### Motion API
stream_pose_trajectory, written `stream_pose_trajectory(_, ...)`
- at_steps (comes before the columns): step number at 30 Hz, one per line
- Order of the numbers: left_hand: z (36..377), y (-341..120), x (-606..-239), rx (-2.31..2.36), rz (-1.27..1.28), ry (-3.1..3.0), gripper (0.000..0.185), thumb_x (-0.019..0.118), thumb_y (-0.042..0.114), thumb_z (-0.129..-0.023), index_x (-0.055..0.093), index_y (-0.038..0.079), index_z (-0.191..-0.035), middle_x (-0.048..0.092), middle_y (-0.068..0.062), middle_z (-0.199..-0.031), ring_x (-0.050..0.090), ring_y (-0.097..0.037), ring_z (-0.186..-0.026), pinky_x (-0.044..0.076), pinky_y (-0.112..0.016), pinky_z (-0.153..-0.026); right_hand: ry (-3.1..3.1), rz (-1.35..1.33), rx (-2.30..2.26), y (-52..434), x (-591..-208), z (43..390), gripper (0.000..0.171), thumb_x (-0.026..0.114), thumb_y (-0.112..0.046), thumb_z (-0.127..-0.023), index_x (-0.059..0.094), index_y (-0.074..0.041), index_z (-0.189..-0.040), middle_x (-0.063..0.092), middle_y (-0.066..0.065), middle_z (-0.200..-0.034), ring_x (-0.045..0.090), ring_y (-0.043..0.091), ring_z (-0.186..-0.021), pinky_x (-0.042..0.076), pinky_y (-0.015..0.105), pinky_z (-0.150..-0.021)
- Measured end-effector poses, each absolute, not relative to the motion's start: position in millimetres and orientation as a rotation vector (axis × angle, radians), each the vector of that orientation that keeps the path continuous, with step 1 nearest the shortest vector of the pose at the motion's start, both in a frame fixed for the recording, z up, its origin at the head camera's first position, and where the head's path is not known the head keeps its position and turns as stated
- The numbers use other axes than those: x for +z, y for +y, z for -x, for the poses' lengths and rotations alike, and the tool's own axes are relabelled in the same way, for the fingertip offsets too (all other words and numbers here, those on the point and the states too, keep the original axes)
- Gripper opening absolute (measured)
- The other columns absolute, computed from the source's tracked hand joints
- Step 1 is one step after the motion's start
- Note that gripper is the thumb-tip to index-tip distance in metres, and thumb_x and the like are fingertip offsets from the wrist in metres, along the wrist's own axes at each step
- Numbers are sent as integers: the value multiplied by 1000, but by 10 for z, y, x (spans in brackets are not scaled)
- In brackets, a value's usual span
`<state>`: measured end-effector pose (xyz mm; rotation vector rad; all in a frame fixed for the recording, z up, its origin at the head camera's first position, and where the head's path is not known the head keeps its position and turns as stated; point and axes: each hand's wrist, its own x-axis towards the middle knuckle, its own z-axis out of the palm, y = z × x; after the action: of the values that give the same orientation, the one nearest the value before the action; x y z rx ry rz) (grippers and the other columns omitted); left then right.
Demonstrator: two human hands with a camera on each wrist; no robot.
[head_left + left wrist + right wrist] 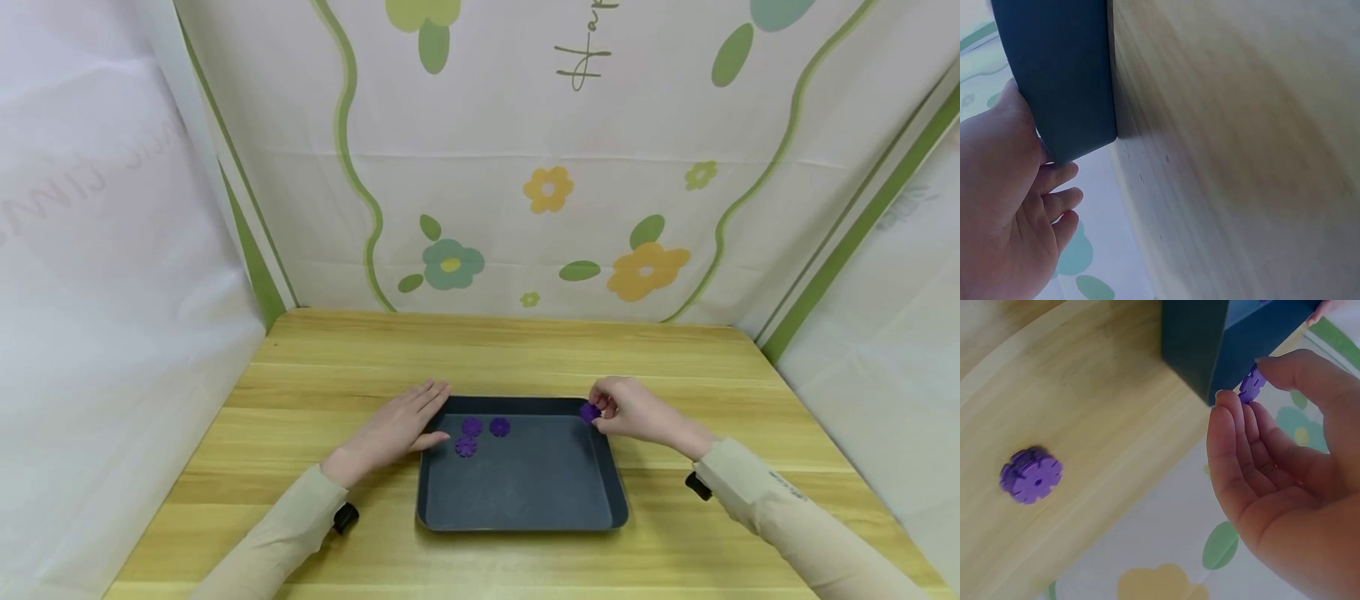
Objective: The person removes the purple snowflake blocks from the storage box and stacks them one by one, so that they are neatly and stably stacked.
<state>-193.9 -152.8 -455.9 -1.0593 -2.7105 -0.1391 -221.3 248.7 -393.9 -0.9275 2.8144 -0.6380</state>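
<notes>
A dark grey rectangular tray (536,492) lies on the wooden table. Three purple notched plastic discs (499,427) lie flat inside it, towards the back left. At the tray's back left corner, my left hand (393,425) touches the rim, fingers extended and thumb spread towards the inside. My right hand (637,410) pinches another purple notched disc (1252,385) between thumb and fingertips, at the back right corner of the tray. In the right wrist view, a small stack of the same discs (1034,476) sits on the table outside the tray; the head view does not show it.
The wooden table (330,350) extends around the tray on all sides. Behind it hangs a white flower-printed cloth (480,183), with more white cloth walls at left (112,275) and right (892,333).
</notes>
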Motion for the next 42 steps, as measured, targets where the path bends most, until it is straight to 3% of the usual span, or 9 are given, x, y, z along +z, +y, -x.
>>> stream_pose_trajectory(7, 1940, -1527, -4568, -126, 1061, -2709, 72, 58, 46, -97, 42, -1, -149, 47, -18, -152, 46, -34, -141, 43, -45, -115, 2851, 891, -630, 2625, -3965, 2242, 17, 75, -3, -78, 66, -2, -92, 67, 6, -83, 64, 15, -71, 53, 18, -61)
stream_pose_trajectory(17, 1928, -1525, -4557, -161, 1047, -2747, 72, 59, 45, -97, 42, 0, -149, 46, -18, -153, 45, -34, -142, 43, -47, -114, 2880, 806, -614, 2795, -4015, 2265, 13, 72, -4, -78, 66, -3, -89, 66, 5, -81, 59, 5, -68, 52, 18, -60)
stream_pose_trajectory(25, 1949, -1526, -4557, -150, 1054, -2721, 72, 59, 45, -97, 43, -1, -149, 47, -18, -152, 46, -34, -141, 44, -46, -114, 2873, 688, -648, 2982, -4007, 2317, 17, 73, -4, -80, 65, 1, -94, 68, 9, -85, 63, 8, -71, 53, 21, -60)
stream_pose_trajectory(42, 1954, -1519, -4557, -147, 1057, -2734, 72, 59, 45, -96, 43, -1, -149, 46, -19, -153, 45, -34, -142, 42, -46, -116, 2913, 565, -541, 3322, -4200, 2360, 18, 76, -12, -83, 67, -2, -95, 68, 6, -85, 60, 10, -74, 52, 25, -63)
